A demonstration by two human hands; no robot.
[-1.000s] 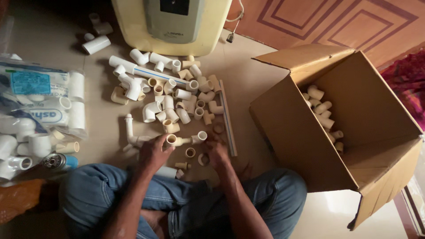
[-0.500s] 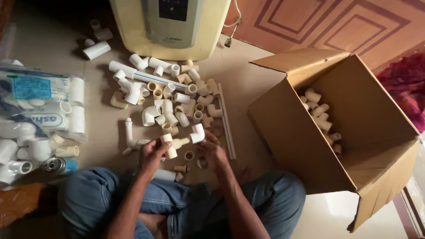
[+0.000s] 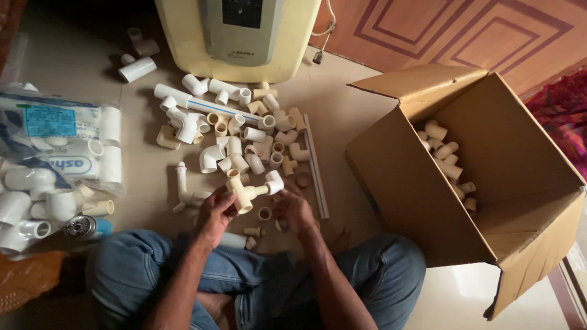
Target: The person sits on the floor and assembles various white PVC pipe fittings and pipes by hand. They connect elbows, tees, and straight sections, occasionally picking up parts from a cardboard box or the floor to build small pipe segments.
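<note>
A cream tee fitting (image 3: 243,194) with a short pipe stub and a white elbow (image 3: 274,181) at its right end sits just below the middle of the frame, raised a little above the floor (image 3: 367,116). The left hand (image 3: 215,214) grips the tee from below, fingers curled round its lower stem. The right hand (image 3: 295,209) is just to the right of the assembly, fingers bent and loosely closed; whether it touches the white elbow or holds some small piece is hard to tell from this angle.

Beneath the hands lie a few small cream couplings (image 3: 264,214), and a white pipe piece (image 3: 232,240) rests against the person's jeans (image 3: 153,263) at the bottom of the frame. Just above the hands spreads a loose heap of white and cream pipe fittings (image 3: 244,131), elbows, tees and sockets, with a long white pipe (image 3: 208,107) lying across its upper part and a thin grey strip (image 3: 317,168) along its right side. A white riser fitting (image 3: 182,186) lies left of the hands.

At the right stands an open cardboard box (image 3: 416,195), flaps up, with more cream fittings (image 3: 449,162) piled in its left corner. At the left edge lie clear plastic bags of white fittings (image 3: 55,159) and a small blue tin (image 3: 88,227). A cream appliance (image 3: 238,36) stands at the top centre.
</note>
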